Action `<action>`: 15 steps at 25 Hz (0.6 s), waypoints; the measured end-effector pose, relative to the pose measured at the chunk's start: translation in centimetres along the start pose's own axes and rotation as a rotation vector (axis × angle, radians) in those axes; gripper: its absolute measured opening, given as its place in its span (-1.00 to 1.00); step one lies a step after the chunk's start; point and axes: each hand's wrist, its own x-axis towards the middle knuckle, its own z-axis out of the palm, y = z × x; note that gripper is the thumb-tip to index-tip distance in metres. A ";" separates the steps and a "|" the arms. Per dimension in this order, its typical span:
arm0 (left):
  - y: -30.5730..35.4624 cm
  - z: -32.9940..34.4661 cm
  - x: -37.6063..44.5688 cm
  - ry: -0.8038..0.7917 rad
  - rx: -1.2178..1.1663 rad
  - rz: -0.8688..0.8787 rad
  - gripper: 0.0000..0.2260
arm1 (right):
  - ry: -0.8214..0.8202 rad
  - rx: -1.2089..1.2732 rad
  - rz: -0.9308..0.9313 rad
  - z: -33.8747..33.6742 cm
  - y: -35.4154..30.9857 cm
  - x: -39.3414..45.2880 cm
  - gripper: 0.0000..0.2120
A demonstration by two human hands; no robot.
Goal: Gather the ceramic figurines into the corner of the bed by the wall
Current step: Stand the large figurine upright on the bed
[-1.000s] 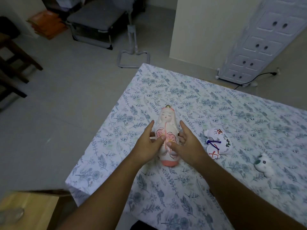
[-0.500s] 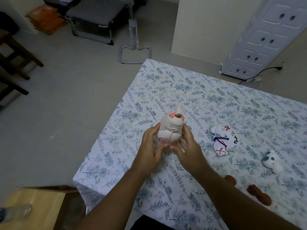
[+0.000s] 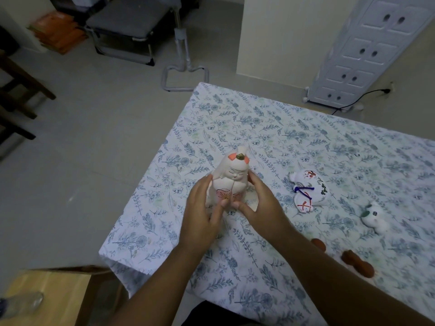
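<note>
A tall white and pink doll figurine (image 3: 231, 178) stands upright above the floral bed sheet (image 3: 259, 128), near the bed's left edge. My left hand (image 3: 202, 215) grips its left side and my right hand (image 3: 257, 205) grips its right side, thumbs meeting at its front. To the right, a white cat figurine with a blue cord (image 3: 307, 190) lies on its side. Farther right lies a small white figurine with a green patch (image 3: 374, 218). Two brown figurines (image 3: 357, 263) rest near my right forearm.
The bed's left edge drops to a grey tiled floor (image 3: 94, 137). A wooden stand (image 3: 47, 300) with a clear bottle (image 3: 21, 304) is at lower left. A grey cot (image 3: 127, 22), a metal fan base (image 3: 186, 76) and a white cabinet (image 3: 367, 50) stand beyond the bed.
The doll figurine lay flat on the sheet under both hands; both hands have tilted it up and it now stands upright between them. The view shifted, bringing the brown figurines into sight.
</note>
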 end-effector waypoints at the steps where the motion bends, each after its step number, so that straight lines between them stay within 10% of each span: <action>1: 0.2 -0.1 -1.1 0.039 0.049 0.013 -0.52 | 0.032 -0.108 -0.018 -0.5 0.4 -0.5 -0.37; 8: 4.8 7.5 -3.2 -0.183 0.127 0.165 -0.55 | 0.253 -0.476 0.006 -7.5 6.0 -4.9 -0.50; 15: 7.6 20.0 1.7 -0.382 0.170 -0.095 -0.41 | 0.450 -0.470 0.378 -18.3 14.7 -7.4 -0.46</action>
